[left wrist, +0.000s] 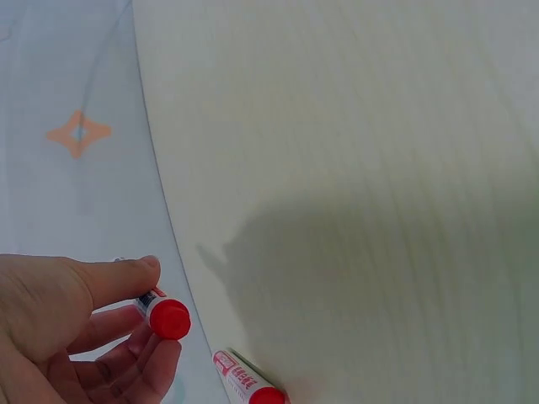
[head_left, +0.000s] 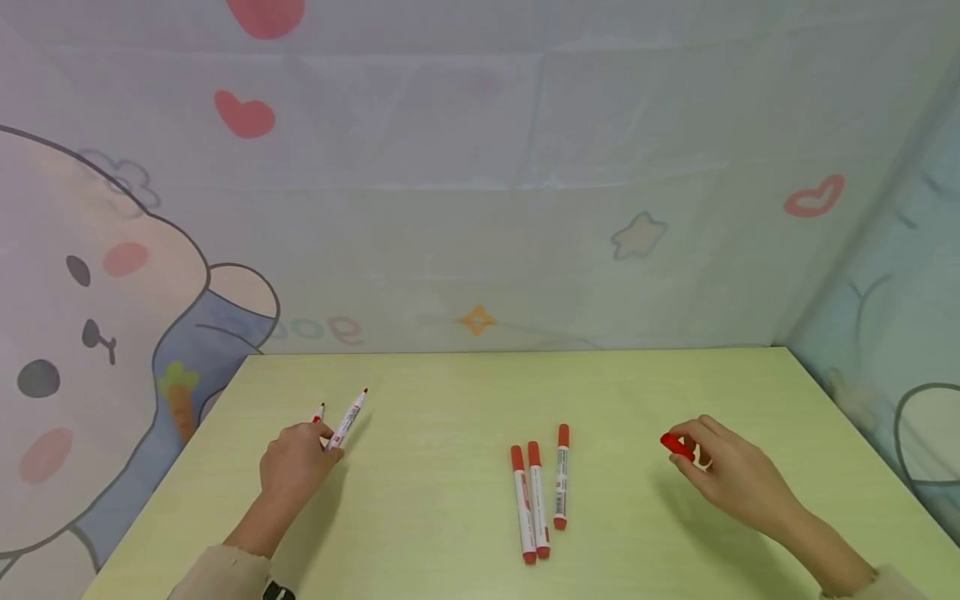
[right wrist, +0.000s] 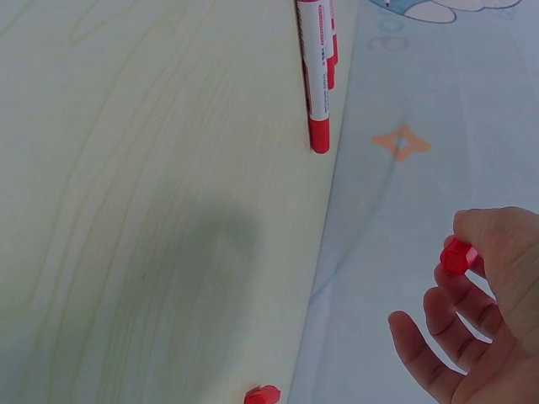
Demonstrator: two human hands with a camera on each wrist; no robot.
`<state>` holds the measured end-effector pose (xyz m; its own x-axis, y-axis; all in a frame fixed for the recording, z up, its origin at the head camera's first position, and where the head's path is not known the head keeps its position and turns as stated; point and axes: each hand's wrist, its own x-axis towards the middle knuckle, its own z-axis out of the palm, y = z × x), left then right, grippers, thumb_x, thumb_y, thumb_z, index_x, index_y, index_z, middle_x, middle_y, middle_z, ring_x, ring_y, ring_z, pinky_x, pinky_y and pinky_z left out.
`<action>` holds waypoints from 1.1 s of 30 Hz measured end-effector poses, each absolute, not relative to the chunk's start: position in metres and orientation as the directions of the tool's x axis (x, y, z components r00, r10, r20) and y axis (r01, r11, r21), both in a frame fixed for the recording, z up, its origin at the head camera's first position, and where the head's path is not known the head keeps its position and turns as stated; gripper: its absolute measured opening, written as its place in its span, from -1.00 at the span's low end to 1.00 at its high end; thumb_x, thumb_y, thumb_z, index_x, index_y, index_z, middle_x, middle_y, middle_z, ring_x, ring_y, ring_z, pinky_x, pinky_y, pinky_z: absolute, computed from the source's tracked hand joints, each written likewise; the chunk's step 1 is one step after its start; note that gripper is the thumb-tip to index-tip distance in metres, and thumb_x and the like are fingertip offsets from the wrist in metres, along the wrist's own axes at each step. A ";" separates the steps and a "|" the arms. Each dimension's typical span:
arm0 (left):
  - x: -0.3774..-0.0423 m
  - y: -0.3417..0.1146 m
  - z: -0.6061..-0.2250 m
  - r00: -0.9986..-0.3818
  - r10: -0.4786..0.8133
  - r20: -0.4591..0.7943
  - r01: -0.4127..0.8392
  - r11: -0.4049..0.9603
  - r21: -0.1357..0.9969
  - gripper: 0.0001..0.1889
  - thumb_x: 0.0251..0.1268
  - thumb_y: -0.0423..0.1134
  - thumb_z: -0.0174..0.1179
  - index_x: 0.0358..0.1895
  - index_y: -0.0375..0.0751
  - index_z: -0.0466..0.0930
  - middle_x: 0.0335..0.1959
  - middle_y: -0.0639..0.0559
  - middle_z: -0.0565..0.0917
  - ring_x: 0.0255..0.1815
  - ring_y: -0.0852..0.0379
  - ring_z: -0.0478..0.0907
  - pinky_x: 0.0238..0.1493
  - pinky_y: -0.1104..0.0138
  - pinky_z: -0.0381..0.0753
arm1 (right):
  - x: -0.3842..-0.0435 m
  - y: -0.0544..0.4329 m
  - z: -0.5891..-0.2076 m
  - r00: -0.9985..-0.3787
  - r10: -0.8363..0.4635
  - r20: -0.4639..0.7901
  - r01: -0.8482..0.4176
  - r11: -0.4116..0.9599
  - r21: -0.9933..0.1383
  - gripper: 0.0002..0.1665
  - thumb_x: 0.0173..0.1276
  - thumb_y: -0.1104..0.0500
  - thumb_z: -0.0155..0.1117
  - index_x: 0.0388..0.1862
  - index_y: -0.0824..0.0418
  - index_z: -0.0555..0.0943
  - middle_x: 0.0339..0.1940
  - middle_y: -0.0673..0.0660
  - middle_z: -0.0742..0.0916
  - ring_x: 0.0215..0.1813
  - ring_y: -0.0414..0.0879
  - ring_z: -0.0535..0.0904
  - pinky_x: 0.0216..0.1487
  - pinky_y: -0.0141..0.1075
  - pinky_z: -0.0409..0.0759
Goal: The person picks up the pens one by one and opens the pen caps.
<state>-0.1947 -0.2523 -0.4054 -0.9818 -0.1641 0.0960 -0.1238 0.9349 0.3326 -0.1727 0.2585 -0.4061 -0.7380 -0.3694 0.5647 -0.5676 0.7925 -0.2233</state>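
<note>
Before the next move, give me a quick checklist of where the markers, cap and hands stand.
1. Left hand grips an uncapped red-and-white marker: ok.
2. Second uncapped red-and-white marker by that hand, tip away from the person: ok; whether the hand holds it too: cannot tell.
3. Right hand pinches a small red plastic cap: ok.
4. Three capped red-and-white markers lie side by side between the hands: ok.
5. Another loose red cap shows in the right wrist view: ok.
6. Light green wooden table bare between the hands: ok.
</note>
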 end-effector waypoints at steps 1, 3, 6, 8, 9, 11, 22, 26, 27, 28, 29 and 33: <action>-0.195 -0.253 -0.405 -0.982 -0.166 0.094 -0.126 0.935 0.332 -0.72 -0.02 -0.24 0.32 -0.20 -0.29 0.63 -0.60 0.01 0.56 -0.69 0.09 0.38 -0.72 0.30 0.28 | -0.173 0.259 -0.406 -0.738 -0.369 0.565 -0.568 0.792 -0.224 -0.62 -0.06 0.31 0.43 -0.25 0.06 0.55 -0.42 -0.22 0.50 -0.49 -0.42 0.31 -0.61 -0.53 0.31; -0.196 -0.254 -0.405 -0.982 -0.166 0.091 -0.128 0.936 0.328 -0.72 -0.02 -0.24 0.32 -0.22 -0.29 0.62 -0.59 0.00 0.56 -0.68 0.08 0.38 -0.71 0.29 0.29 | -0.173 0.259 -0.406 -0.737 -0.368 0.567 -0.569 0.790 -0.227 -0.62 -0.06 0.31 0.43 -0.25 0.06 0.55 -0.42 -0.22 0.50 -0.49 -0.43 0.31 -0.61 -0.53 0.31; -0.197 -0.256 -0.407 -0.983 -0.167 0.082 -0.132 0.937 0.322 -0.74 -0.02 -0.22 0.32 -0.26 -0.29 0.59 -0.60 0.00 0.56 -0.67 0.06 0.39 -0.71 0.28 0.29 | -0.172 0.259 -0.406 -0.735 -0.368 0.569 -0.571 0.788 -0.228 -0.62 -0.06 0.32 0.42 -0.24 0.05 0.55 -0.41 -0.22 0.51 -0.49 -0.43 0.31 -0.60 -0.53 0.31; -0.198 -0.258 -0.408 -0.983 -0.170 0.072 -0.139 0.938 0.318 -0.75 -0.01 -0.22 0.32 -0.28 -0.29 0.58 -0.59 -0.01 0.55 -0.66 0.05 0.39 -0.70 0.28 0.29 | -0.172 0.259 -0.406 -0.735 -0.367 0.570 -0.570 0.789 -0.228 -0.62 -0.06 0.32 0.42 -0.24 0.05 0.55 -0.40 -0.21 0.52 -0.48 -0.43 0.31 -0.60 -0.53 0.31; -0.199 -0.258 -0.408 -0.983 -0.173 0.065 -0.144 0.938 0.316 -0.76 -0.01 -0.22 0.32 -0.29 -0.29 0.58 -0.59 -0.02 0.55 -0.66 0.05 0.39 -0.70 0.27 0.29 | -0.172 0.259 -0.407 -0.736 -0.366 0.569 -0.569 0.790 -0.228 -0.62 -0.06 0.32 0.42 -0.24 0.05 0.55 -0.40 -0.21 0.52 -0.48 -0.43 0.32 -0.60 -0.53 0.31; -0.200 -0.259 -0.409 -0.982 -0.181 0.049 -0.158 0.937 0.311 -0.78 -0.01 -0.22 0.30 -0.33 -0.28 0.57 -0.58 -0.03 0.55 -0.65 0.04 0.39 -0.70 0.27 0.29 | -0.172 0.259 -0.407 -0.737 -0.367 0.567 -0.570 0.789 -0.230 -0.62 -0.06 0.33 0.42 -0.25 0.04 0.55 -0.40 -0.22 0.52 -0.48 -0.44 0.32 -0.60 -0.53 0.32; -0.203 -0.262 -0.410 -0.977 -0.215 0.006 -0.204 0.938 0.281 -0.89 0.01 -0.29 0.22 -0.50 -0.28 0.55 -0.64 -0.04 0.49 -0.66 0.04 0.37 -0.71 0.26 0.28 | -0.172 0.258 -0.410 -0.754 -0.367 0.544 -0.553 0.803 -0.224 -0.63 -0.06 0.29 0.44 -0.24 0.07 0.55 -0.39 -0.19 0.54 -0.49 -0.43 0.32 -0.62 -0.52 0.30; -0.204 -0.265 -0.412 -0.978 -0.210 0.011 -0.200 0.944 0.261 -0.87 0.02 -0.29 0.23 -0.53 -0.28 0.52 -0.65 -0.05 0.47 -0.65 0.04 0.37 -0.71 0.24 0.29 | -0.170 0.258 -0.410 -0.758 -0.370 0.537 -0.556 0.797 -0.236 -0.62 -0.05 0.30 0.44 -0.23 0.07 0.55 -0.40 -0.20 0.53 -0.49 -0.44 0.32 -0.63 -0.52 0.29; -0.204 -0.265 -0.413 -0.978 -0.209 0.011 -0.199 0.946 0.256 -0.86 0.01 -0.29 0.23 -0.53 -0.28 0.51 -0.65 -0.06 0.47 -0.65 0.03 0.37 -0.71 0.23 0.30 | -0.170 0.258 -0.410 -0.758 -0.370 0.536 -0.557 0.796 -0.238 -0.62 -0.05 0.30 0.44 -0.23 0.07 0.55 -0.40 -0.20 0.53 -0.49 -0.45 0.32 -0.63 -0.52 0.29; -0.205 -0.266 -0.413 -0.978 -0.207 0.012 -0.197 0.947 0.253 -0.85 0.01 -0.28 0.23 -0.54 -0.28 0.50 -0.65 -0.06 0.47 -0.65 0.03 0.37 -0.71 0.23 0.30 | -0.170 0.258 -0.410 -0.759 -0.369 0.536 -0.557 0.795 -0.241 -0.62 -0.05 0.30 0.44 -0.24 0.06 0.55 -0.40 -0.21 0.53 -0.49 -0.45 0.31 -0.62 -0.51 0.29; -0.205 -0.266 -0.414 -0.978 -0.208 0.013 -0.198 0.948 0.250 -0.85 0.01 -0.28 0.24 -0.55 -0.27 0.50 -0.65 -0.06 0.46 -0.65 0.03 0.37 -0.71 0.23 0.30 | -0.170 0.258 -0.409 -0.760 -0.368 0.535 -0.556 0.795 -0.243 -0.63 -0.04 0.30 0.43 -0.24 0.05 0.55 -0.40 -0.22 0.52 -0.49 -0.45 0.31 -0.62 -0.52 0.29; -0.206 -0.267 -0.416 -0.977 -0.212 0.021 -0.201 0.949 0.243 -0.82 -0.01 -0.27 0.23 -0.58 -0.27 0.46 -0.65 -0.07 0.46 -0.65 0.01 0.38 -0.71 0.21 0.31 | -0.170 0.260 -0.409 -0.763 -0.364 0.535 -0.552 0.798 -0.243 -0.64 -0.03 0.30 0.42 -0.24 0.03 0.55 -0.40 -0.23 0.52 -0.48 -0.45 0.32 -0.61 -0.52 0.31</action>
<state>-0.2063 -0.2669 -0.4161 -0.9770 -0.2120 0.0205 -0.2008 0.9490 0.2431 -0.1701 0.2600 -0.4088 -0.7625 -0.3644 0.5346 -0.5518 0.7976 -0.2434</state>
